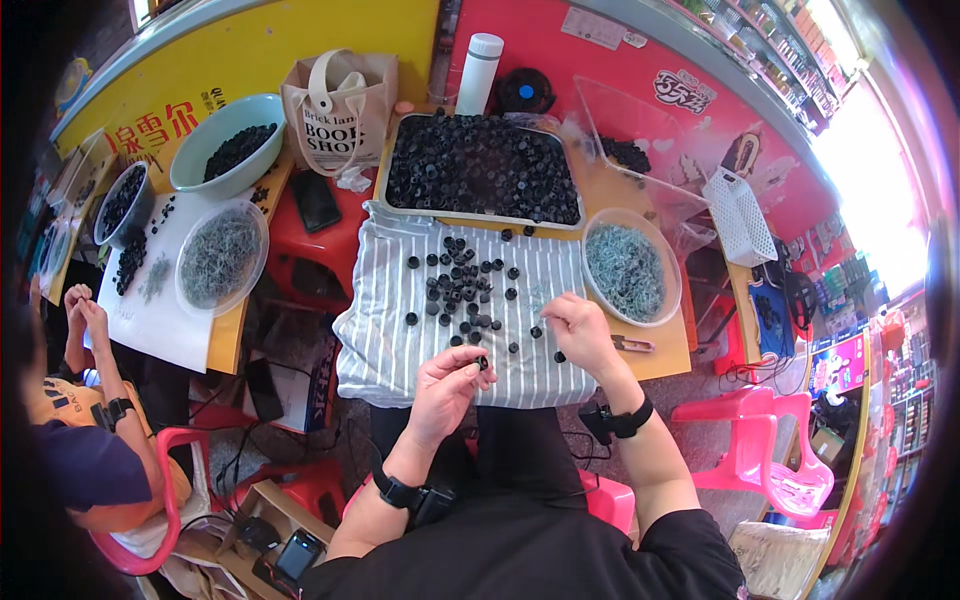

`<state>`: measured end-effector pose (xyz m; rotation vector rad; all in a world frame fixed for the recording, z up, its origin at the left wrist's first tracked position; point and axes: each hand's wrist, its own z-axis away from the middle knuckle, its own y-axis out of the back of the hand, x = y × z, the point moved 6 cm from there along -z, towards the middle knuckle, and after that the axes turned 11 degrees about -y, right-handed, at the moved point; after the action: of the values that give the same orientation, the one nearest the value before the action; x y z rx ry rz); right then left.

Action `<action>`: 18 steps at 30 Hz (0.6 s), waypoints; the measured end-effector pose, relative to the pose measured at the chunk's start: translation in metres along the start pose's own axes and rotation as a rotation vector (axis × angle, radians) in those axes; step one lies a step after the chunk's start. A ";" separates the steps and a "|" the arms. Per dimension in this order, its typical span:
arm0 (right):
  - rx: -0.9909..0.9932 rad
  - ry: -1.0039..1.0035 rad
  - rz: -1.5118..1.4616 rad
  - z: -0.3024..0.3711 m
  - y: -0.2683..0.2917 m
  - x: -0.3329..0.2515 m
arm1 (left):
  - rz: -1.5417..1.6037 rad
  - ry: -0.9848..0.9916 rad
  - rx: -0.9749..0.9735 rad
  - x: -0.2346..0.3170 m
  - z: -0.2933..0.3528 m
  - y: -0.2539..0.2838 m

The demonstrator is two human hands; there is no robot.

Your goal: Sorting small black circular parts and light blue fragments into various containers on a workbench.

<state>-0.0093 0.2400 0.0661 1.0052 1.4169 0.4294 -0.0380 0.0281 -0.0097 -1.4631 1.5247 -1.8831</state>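
My left hand point(446, 390) is closed, pinching a small black round cap-like piece point(482, 363) at its fingertips, over the near part of a grey-and-white striped cloth point(385, 345). Above the cloth's right side, my right hand point(582, 332) has its fingers drawn together; whatever they may hold is too small to make out. Many loose black pieces point(460, 290) are scattered on the cloth, a few of them close to my right fingertips. Beyond the cloth lies a wide tray point(390, 205) heaped with similar black pieces. Right of the cloth is a round tub point(676, 300) full of thin bluish-green bits.
A white bottle point(480, 75) and a canvas tote bag point(342, 115) stand behind. A pair of tweezers or small cutter point(632, 344) lies by the tub. At left, another person's hands point(85, 315) work near a basin point(185, 165). A pink chair point(755, 440) stands at right.
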 end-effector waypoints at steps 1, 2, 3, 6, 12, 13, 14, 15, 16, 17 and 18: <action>-0.046 -0.031 0.112 -0.001 -0.003 0.003 | 0.001 0.006 0.000 0.000 0.000 0.000; -0.049 -0.032 0.111 -0.002 -0.003 0.002 | 0.002 0.006 0.004 0.000 0.001 0.000; -0.070 -0.032 0.157 -0.004 -0.005 0.001 | -0.002 0.000 0.000 0.000 0.000 -0.001; -0.135 -0.046 0.222 -0.013 -0.005 0.002 | -0.008 -0.004 -0.006 0.001 0.001 -0.001; -0.184 -0.017 0.320 -0.013 -0.006 -0.003 | -0.003 0.000 -0.014 0.003 0.001 -0.003; -0.155 0.026 0.343 -0.012 -0.006 -0.005 | 0.000 0.002 -0.013 0.003 0.001 -0.003; -0.157 0.026 0.344 -0.010 -0.007 -0.003 | 0.001 0.002 -0.011 0.003 0.001 -0.003; -0.112 0.049 0.297 -0.009 -0.006 -0.003 | 0.004 0.000 -0.015 0.003 0.001 -0.003; -0.068 0.071 0.250 -0.009 -0.004 -0.003 | 0.005 0.000 -0.020 0.003 0.001 -0.003; -0.069 0.071 0.250 -0.008 -0.004 -0.003 | 0.006 -0.001 -0.018 0.003 0.001 -0.003; -0.069 0.041 0.216 -0.008 -0.003 -0.001 | 0.002 -0.002 -0.024 0.003 0.001 -0.003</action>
<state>-0.0180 0.2403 0.0659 1.1030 1.3258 0.6561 -0.0377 0.0268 -0.0056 -1.4726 1.5522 -1.8686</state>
